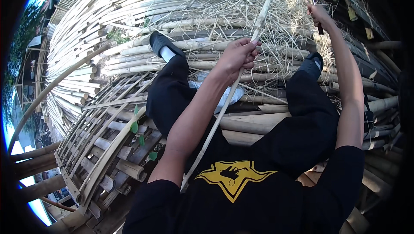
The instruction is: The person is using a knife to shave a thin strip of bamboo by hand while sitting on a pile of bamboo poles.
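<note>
My left hand is closed round a long, thin bamboo pole. The pole slants from beside my left upper arm, across my lap, up past the top edge of the picture. Farther forward on the right, my right hand is closed on a knife. The knife's dark handle end pokes out below my fist, and its thin blade points up and away, seen nearly edge-on. A gap lies between the knife and the pole. Bamboo shavings cover the ground beneath both.
Stacked bamboo poles spread across the ground ahead and left. A slatted bamboo frame stands by my left side. A curved pole arches at far left. My shoes rest among the poles. Dark timber lies at right.
</note>
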A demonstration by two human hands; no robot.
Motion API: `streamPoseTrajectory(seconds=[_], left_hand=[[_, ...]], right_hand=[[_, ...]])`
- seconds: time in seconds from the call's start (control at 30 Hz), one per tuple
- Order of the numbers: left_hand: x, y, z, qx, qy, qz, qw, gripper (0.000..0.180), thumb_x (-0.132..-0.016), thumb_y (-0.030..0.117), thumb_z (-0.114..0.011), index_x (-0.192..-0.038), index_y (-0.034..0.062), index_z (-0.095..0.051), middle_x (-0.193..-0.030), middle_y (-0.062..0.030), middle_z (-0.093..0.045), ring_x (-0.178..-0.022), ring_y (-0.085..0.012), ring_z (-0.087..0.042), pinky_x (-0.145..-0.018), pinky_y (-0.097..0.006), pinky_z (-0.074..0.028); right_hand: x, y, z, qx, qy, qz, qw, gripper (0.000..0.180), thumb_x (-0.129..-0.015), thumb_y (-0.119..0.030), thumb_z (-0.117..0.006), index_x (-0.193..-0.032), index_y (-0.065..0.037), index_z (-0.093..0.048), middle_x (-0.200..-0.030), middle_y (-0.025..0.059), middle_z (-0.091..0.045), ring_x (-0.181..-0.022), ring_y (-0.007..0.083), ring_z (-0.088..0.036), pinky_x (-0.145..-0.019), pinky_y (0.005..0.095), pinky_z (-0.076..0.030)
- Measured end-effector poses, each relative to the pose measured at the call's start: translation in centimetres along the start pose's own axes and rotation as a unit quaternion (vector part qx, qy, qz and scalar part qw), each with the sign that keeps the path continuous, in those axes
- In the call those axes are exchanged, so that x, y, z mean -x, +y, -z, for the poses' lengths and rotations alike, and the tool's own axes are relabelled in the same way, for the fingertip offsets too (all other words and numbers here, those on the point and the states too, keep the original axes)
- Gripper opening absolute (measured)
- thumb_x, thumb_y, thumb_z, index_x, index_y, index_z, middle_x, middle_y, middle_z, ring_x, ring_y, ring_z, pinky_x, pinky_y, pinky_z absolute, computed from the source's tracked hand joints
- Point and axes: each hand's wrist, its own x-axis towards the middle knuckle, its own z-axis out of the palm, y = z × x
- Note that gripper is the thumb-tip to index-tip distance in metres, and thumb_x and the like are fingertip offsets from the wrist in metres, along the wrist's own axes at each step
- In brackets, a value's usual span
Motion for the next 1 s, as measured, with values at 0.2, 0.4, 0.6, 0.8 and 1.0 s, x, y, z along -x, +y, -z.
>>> streamPoseTrajectory(seconds=[0.2,0.4,0.6,0.8,1.0], left_hand=[[-2.1,-0.6,1.0,-0.033,0.016,-0.028,0.999,0.019,-0.094,0.012,-0.048,-0.103,-0.0019,-0.058,-0.071,0.0001,-0.049,-0.049,-0.003,-0.036,-0.043,-0.017,-0.032],[-0.5,-0.6,0.4,-0.206,0.027,-0.04,0.977,0.037,-0.094,0.032,-0.05,-0.114,0.0007,-0.051,-0.081,-0.0064,-0.059,-0.057,-0.009,-0.055,-0.055,-0.022,-0.049],[2.2,-2.1,-1.2,-0.295,-0.066,0.062,0.951,0.042,-0.091,0.034,-0.055,-0.115,0.0004,-0.047,-0.079,-0.0082,-0.059,-0.055,-0.0158,-0.062,-0.049,-0.026,-0.052],[1.7,-4.5,-3.1,-0.329,-0.201,0.091,0.918,0.032,-0.092,0.032,-0.055,-0.099,0.0008,-0.057,-0.068,-0.0008,-0.053,-0.052,-0.0087,-0.051,-0.046,-0.021,-0.041],[-1.4,-0.9,-5.4,-0.659,-0.049,-0.157,0.734,0.031,-0.09,0.031,-0.055,-0.089,0.0017,-0.066,-0.057,-0.0083,-0.053,-0.05,-0.0212,-0.051,-0.051,-0.037,-0.041]], right_hand=[[8.9,-6.8,-10.8,-0.132,-0.2,0.049,0.969,0.043,-0.088,-0.046,-0.056,-0.083,-0.004,-0.053,-0.047,-0.0101,-0.026,-0.035,0.0017,-0.022,-0.033,0.0205,-0.017],[7.3,-7.4,-10.8,-0.291,-0.131,0.063,0.946,0.029,-0.089,-0.026,-0.059,-0.067,-0.008,-0.052,-0.045,-0.0079,-0.031,-0.033,0.0029,-0.026,-0.032,0.0211,-0.021],[1.8,-4.0,0.2,-0.343,0.084,0.053,0.934,0.03,-0.087,-0.023,-0.06,-0.063,-0.012,-0.045,-0.048,-0.0054,-0.033,-0.035,0.0055,-0.027,-0.035,0.0236,-0.024],[0.3,3.8,9.7,-0.244,0.234,-0.001,0.941,0.029,-0.08,-0.025,-0.063,-0.061,-0.01,-0.048,-0.05,-0.0015,-0.04,-0.036,0.0084,-0.03,-0.035,0.0253,-0.026],[1.5,8.8,13.4,0.225,0.378,-0.096,0.893,0.035,-0.081,-0.034,-0.056,-0.089,-0.001,-0.064,-0.071,0.0154,-0.061,-0.065,0.0257,-0.06,-0.061,0.0372,-0.047]])
